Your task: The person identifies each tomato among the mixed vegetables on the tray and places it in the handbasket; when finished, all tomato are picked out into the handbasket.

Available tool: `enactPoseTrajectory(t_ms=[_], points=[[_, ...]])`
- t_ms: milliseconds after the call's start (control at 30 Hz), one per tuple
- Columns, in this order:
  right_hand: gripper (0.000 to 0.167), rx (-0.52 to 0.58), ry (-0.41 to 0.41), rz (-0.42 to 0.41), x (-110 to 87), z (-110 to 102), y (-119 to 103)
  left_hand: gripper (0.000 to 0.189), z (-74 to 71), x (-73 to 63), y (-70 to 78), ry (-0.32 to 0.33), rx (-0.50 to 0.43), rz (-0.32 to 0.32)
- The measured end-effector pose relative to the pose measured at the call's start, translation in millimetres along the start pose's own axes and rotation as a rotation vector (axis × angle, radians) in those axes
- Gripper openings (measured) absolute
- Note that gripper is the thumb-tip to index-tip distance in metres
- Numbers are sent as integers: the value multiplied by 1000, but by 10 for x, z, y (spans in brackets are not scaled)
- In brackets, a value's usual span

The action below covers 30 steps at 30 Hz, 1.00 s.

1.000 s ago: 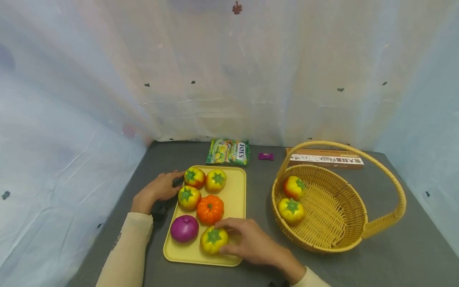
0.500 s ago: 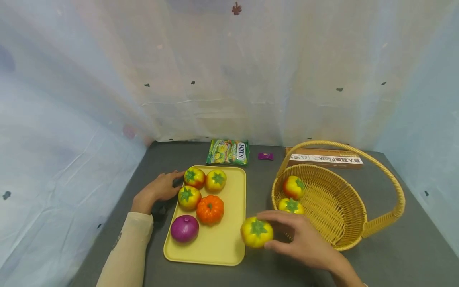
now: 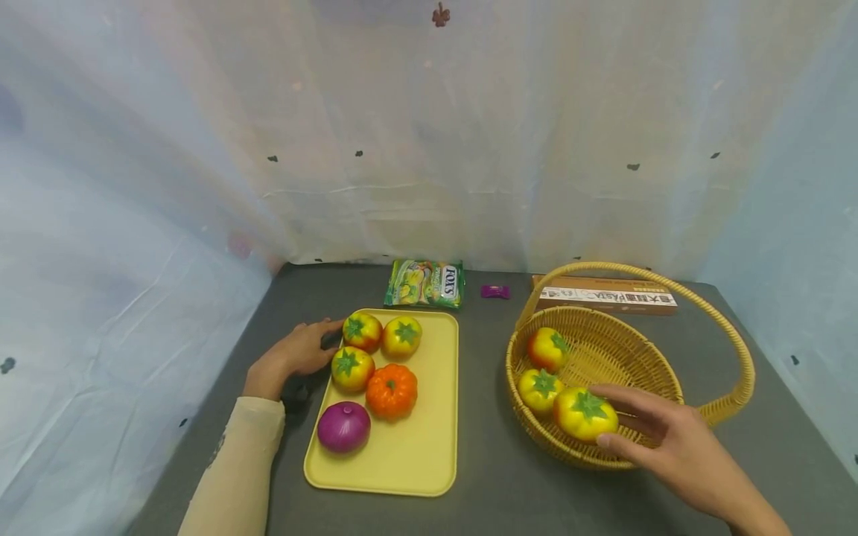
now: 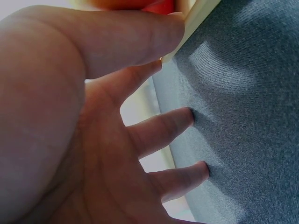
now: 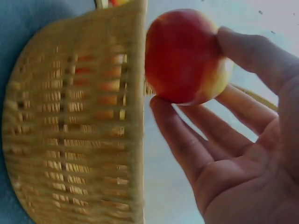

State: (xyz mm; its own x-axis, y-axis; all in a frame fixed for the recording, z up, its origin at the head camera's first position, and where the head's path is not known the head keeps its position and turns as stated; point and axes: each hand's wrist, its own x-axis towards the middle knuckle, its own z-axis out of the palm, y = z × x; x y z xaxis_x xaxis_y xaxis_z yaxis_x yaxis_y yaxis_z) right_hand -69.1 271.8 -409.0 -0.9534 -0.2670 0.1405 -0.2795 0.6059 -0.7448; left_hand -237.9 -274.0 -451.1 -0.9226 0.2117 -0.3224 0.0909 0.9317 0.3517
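Note:
My right hand (image 3: 680, 443) pinches a yellow-red tomato (image 3: 585, 415) with a green star-shaped top between thumb and fingertips. It is over the near part of the wicker basket (image 3: 660, 361); in the right wrist view the tomato (image 5: 182, 56) is just above the rim level. Two similar tomatoes (image 3: 547, 350) lie inside the basket at its left. My left hand (image 3: 303, 351) rests at the left edge of the yellow tray (image 3: 429, 454), fingers spread. In the left wrist view, thumb and index touch the tray rim (image 4: 198, 21) while other fingertips (image 4: 201, 170) meet the table.
On the tray are three more tomatoes (image 3: 401, 336), an orange pumpkin (image 3: 392, 391) and a purple onion (image 3: 344, 427). Behind lie a green Fox's candy bag (image 3: 424, 284), a small purple wrapped candy (image 3: 495, 292) and a pasta box (image 3: 606, 295). The basket's tall handle (image 3: 727, 327) arches over its right side.
My right hand has lifted the tomato from the tray's near side and carried it right, over the basket. The left hand has stayed at the tray's edge.

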Motion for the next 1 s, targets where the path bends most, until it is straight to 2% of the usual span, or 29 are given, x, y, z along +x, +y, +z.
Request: enactPoseTrajectory(t_ms=[67,233,367,867,1000], points=[[52,-34,-11,19,7,-28,43,69,-3,5,-2,0,1,1],[47,-103,-103,60,81,-1,85,69,-6,0,-7,1,1,1],[46,-129,-136,46,150,92,106,69,2,-2,-10,6,-1,4],[48,-28,-24,8,410,361,68,69,-7,-9,5,13,-11,-5],[52,-76,-2,-7,488,418,76,69,-1,-11,5,16,-12,-2]])
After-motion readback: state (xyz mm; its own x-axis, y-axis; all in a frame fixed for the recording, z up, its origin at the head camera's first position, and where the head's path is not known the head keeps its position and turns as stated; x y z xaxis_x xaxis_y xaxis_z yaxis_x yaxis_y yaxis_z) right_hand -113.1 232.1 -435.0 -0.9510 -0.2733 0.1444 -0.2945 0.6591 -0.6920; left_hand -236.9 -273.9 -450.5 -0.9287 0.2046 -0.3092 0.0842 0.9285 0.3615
